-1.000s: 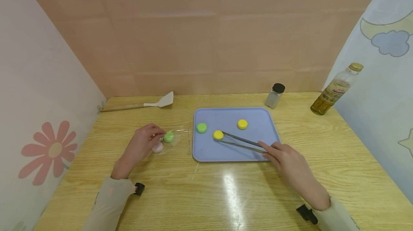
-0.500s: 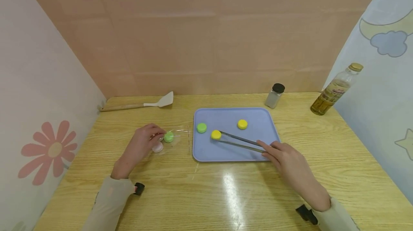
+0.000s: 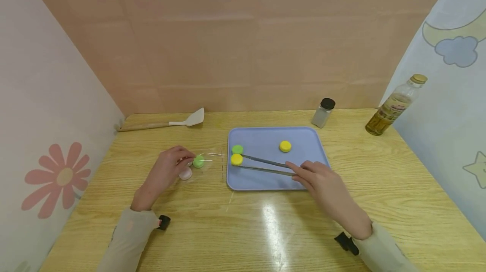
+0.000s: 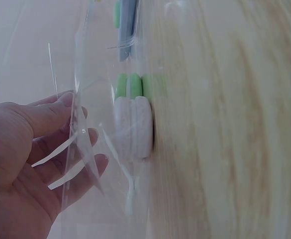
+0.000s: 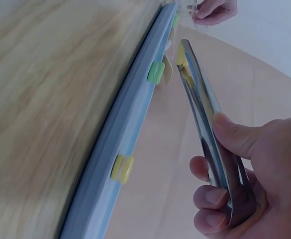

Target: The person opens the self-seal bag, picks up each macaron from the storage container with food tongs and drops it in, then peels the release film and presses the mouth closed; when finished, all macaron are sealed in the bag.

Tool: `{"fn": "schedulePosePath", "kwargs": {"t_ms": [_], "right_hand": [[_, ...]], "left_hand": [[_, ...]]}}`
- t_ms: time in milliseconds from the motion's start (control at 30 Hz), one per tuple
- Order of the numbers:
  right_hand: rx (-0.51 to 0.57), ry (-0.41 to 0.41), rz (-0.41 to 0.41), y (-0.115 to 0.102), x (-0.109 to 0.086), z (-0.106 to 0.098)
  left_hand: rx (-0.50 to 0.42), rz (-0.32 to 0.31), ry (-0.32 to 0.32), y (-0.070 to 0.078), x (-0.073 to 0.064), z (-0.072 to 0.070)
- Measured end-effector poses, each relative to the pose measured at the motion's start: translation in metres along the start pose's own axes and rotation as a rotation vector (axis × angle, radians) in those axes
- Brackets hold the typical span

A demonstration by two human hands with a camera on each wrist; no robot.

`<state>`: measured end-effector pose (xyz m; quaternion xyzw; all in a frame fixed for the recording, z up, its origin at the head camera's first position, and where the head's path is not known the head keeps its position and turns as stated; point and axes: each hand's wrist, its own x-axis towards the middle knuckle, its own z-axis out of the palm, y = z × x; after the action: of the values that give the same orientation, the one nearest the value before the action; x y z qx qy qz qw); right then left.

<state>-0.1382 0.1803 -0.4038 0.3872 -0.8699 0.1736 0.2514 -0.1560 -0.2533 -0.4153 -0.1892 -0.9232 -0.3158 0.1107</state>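
Right hand (image 3: 330, 189): tongs (image 3: 265, 170) are gripped by the curled fingers
Tongs: a yellow cookie (image 3: 237, 160) is clasped at the tips, raised above the left end of the tray (image 3: 265, 139)
Tray: a green cookie (image 3: 237, 149) and a second yellow cookie (image 3: 285, 146) are carried, well apart
Left hand (image 3: 165, 171): what seems a clear plastic bag (image 3: 212, 171) is pinched by thumb and fingers
Bag: a second green cookie (image 3: 198, 161) and a white cookie (image 3: 185, 173) are seen through it
Desk (image 3: 205, 230): a spatula (image 3: 190, 119) and a jar (image 3: 322, 116) are set near the back
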Motion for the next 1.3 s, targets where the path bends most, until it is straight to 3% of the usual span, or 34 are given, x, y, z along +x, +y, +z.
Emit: {"fn": "schedulePosePath", "kwargs": {"t_ms": [667,1300], "right_hand": [[0.038,-0.104,-0.044,-0.012,0.041,0.034],[0.116,-0.211,-0.078,-0.026,0.063,0.054]], "left_hand": [[0.000,-0.005,0.000,0.001,0.001,-0.001],[-0.005,0.010,0.005,0.002,0.002,0.000]]}}
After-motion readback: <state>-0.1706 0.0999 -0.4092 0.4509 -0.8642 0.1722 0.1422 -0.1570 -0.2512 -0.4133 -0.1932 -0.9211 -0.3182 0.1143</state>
